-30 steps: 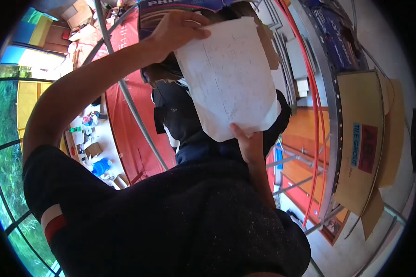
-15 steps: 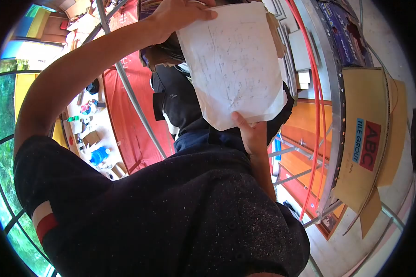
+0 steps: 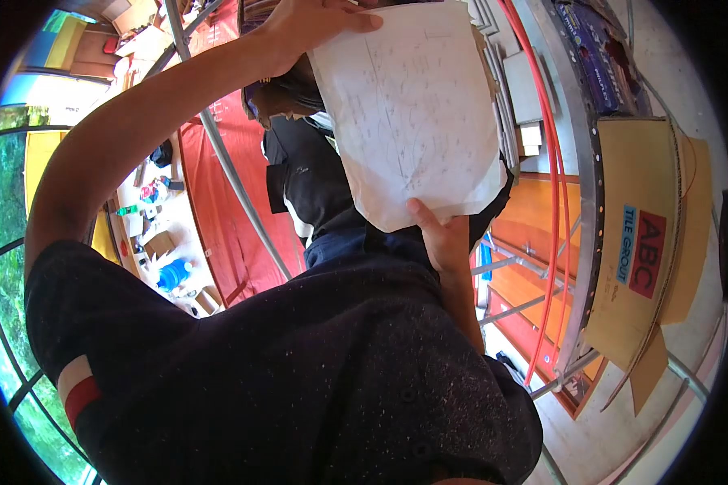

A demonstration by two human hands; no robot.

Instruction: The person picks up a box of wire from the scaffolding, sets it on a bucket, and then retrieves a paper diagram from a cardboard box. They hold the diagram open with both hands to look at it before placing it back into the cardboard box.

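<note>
A white sheet of paper (image 3: 412, 113) with faint handwriting and worn edges is held up over my lap. My left hand (image 3: 319, 28) grips its top left corner, fingers behind and thumb on the front. At the bottom edge my right hand (image 3: 438, 234) pinches the sheet, thumb on the front and the other fingers hidden behind it. Part of an open cardboard box (image 3: 287, 101) shows behind the paper's left side.
A cardboard box (image 3: 635, 242) marked tile grout lies at the right, below a purple box (image 3: 598, 61). Red cables (image 3: 552, 145) hang beside a metal frame. A diagonal pole (image 3: 234, 174) crosses at the left. Far below, a blue container (image 3: 172, 275) lies among scattered items.
The paper has tilted and shifted very slightly, its lower right edge a little further right. Both hands keep their hold.
</note>
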